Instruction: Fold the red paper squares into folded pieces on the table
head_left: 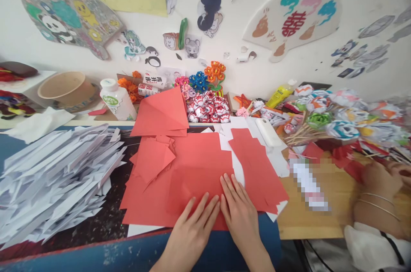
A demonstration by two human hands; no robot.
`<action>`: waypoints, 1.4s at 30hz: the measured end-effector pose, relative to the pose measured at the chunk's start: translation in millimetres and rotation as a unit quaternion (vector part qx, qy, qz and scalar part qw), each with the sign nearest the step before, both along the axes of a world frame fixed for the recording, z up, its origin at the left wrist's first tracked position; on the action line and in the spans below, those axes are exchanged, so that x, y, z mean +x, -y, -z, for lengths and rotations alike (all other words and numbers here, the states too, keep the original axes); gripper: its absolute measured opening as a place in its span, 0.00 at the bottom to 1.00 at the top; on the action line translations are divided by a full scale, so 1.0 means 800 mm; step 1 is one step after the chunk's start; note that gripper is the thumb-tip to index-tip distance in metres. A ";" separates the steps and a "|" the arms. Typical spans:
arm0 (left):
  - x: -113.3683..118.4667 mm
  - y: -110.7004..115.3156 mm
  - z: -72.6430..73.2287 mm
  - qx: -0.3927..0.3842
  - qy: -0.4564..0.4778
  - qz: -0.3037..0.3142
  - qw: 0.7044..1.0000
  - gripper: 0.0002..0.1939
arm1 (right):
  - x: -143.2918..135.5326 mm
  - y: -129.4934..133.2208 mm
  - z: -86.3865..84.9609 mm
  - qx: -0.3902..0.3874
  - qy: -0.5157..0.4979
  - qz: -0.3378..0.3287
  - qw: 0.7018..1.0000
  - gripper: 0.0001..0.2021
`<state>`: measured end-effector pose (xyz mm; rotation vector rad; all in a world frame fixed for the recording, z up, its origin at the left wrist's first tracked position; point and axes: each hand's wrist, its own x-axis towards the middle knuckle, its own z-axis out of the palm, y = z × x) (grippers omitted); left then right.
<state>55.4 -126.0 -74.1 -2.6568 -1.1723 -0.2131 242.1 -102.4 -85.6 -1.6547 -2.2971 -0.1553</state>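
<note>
Two bare hands lie palm down at the near edge of the work: the left hand [195, 227] and the right hand [240, 216] have their fingers straight and nearly together, gripping nothing. Both press on a red sheet [189, 184], which lies on a wider stack of red paper [146, 210]; spread flat like this, they probably keep it smooth and stop it sliding.

Left of the stack, white folded strips [61, 182] are heaped, mostly lengthwise to one another, perhaps so that they can be picked up singly. Small red squares [156, 160] sit loosely fanned on the stack's left side, and narrower red pieces [257, 169] overlap white paper to the right, seemingly sorted by size within easy reach. Farther right, another person's hand [380, 180] is at the wooden table, its action blurred.

Beyond, more red sheets [160, 111] lean near a white bottle [117, 100], which stands upright. Red-and-white paper flowers [208, 107] cluster at the back, likely kept there to leave the front free. Behind them, a decorated fan shape [293, 19] hangs on the wall.
</note>
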 end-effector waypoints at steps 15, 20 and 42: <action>-0.072 0.024 -0.008 0.004 -0.006 -0.049 0.999 0.25 | -0.001 0.000 -0.004 -0.012 -0.011 0.005 1.000 0.24; -0.105 0.035 -0.014 0.000 0.028 -0.079 0.996 0.26 | -0.002 0.000 -0.003 -0.018 -0.011 0.009 1.000 0.24; -0.018 -0.045 -0.016 -0.040 0.119 -0.088 0.988 0.20 | -0.016 -0.010 -0.021 0.008 0.053 0.008 0.999 0.21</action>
